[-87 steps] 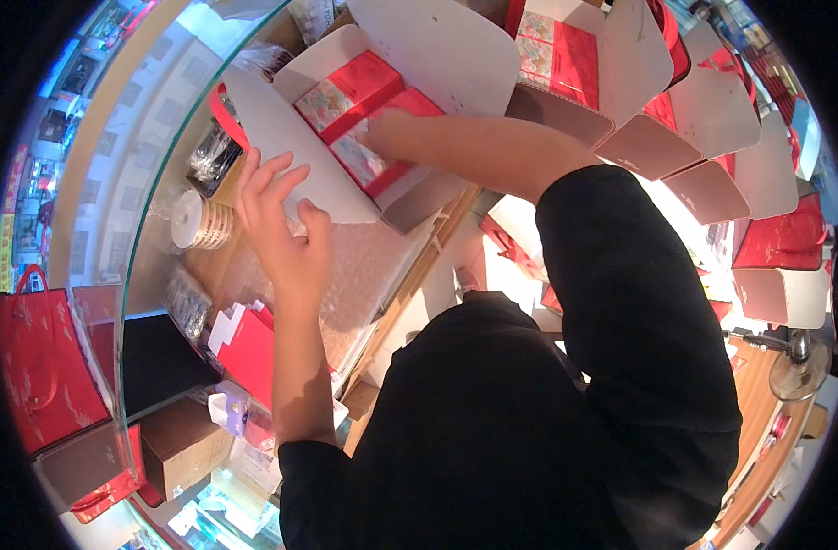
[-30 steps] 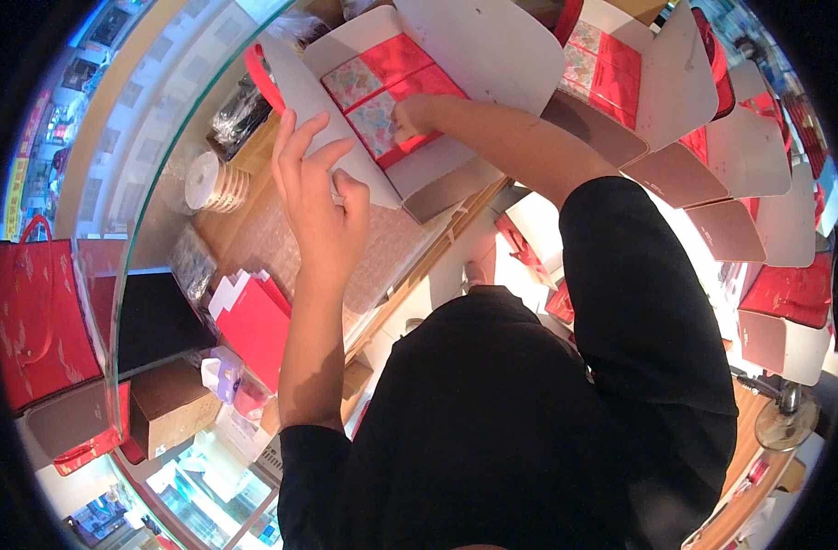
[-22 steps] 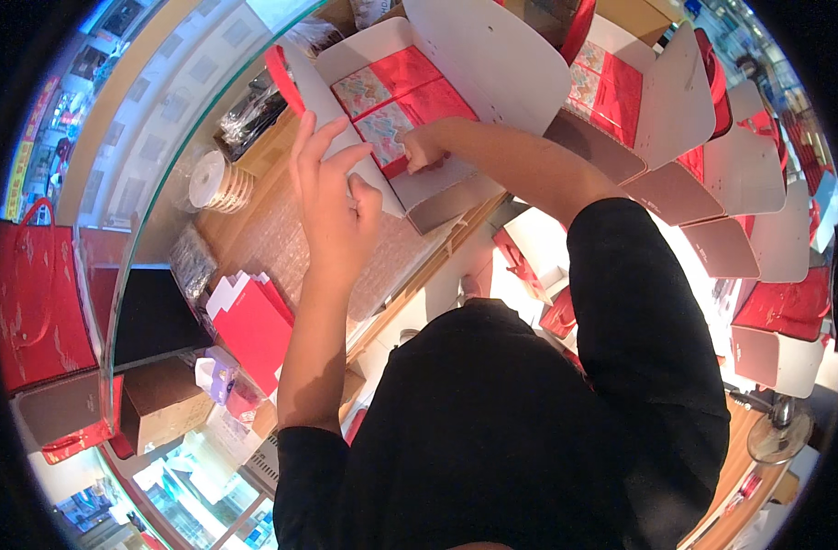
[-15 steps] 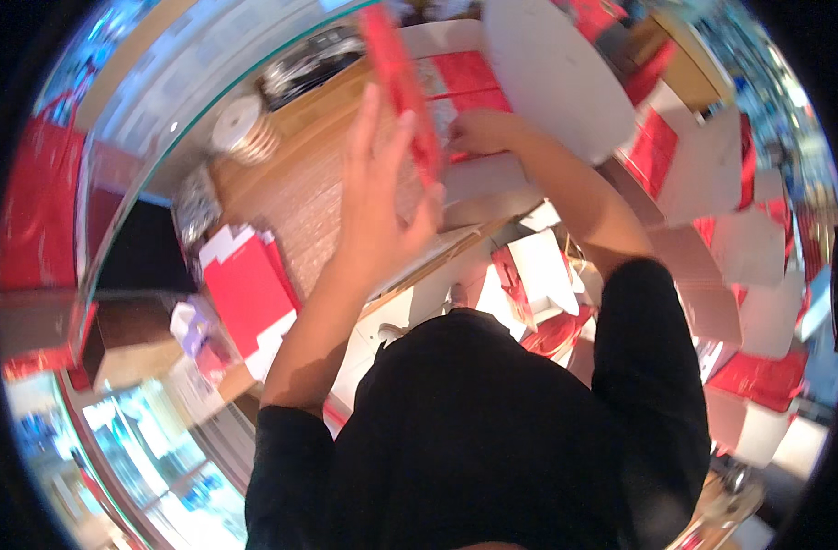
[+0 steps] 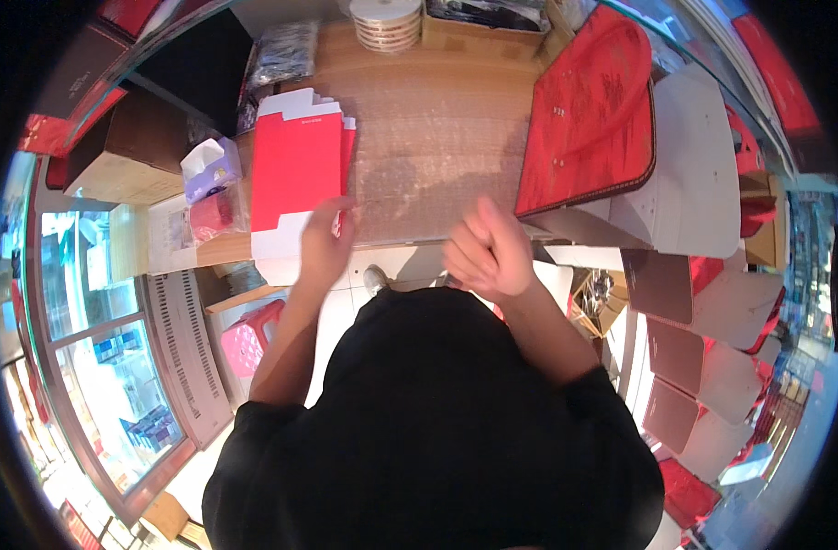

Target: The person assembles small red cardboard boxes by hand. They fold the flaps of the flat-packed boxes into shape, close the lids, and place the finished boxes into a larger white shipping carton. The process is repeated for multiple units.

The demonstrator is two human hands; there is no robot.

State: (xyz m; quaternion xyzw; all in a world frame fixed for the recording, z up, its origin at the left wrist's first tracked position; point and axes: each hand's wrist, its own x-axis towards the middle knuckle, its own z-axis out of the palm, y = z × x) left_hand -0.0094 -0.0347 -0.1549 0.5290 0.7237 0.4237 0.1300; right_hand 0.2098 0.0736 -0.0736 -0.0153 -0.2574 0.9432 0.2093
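My left hand (image 5: 326,246) is at the lower right edge of a stack of flat red-and-white folded card cartons (image 5: 300,165). Its fingers are bent and smeared, so whether they grip a carton is unclear. In front of the table's near edge, my right hand (image 5: 489,252) has its fingers curled with the thumb on top, and nothing shows in it. Beyond the right hand, a red patterned panel with a rounded corner and a stitched dark edge (image 5: 584,110) leans at the table's right side, touched by neither hand. A pale grey-white panel (image 5: 694,165) stands behind it.
A wooden table (image 5: 437,110) under a clear sheet lies ahead. White spools (image 5: 385,23) and an open cardboard box (image 5: 479,32) stand at its back. On the left are a purple tissue pack (image 5: 210,170) and a brown carton (image 5: 130,151). Several red-and-white boxes (image 5: 703,362) line the right.
The view has swung right. The red panel that was between my hands now leans on the right, let go. My left hand has come to the carton stack; my right hand has drawn back toward me.
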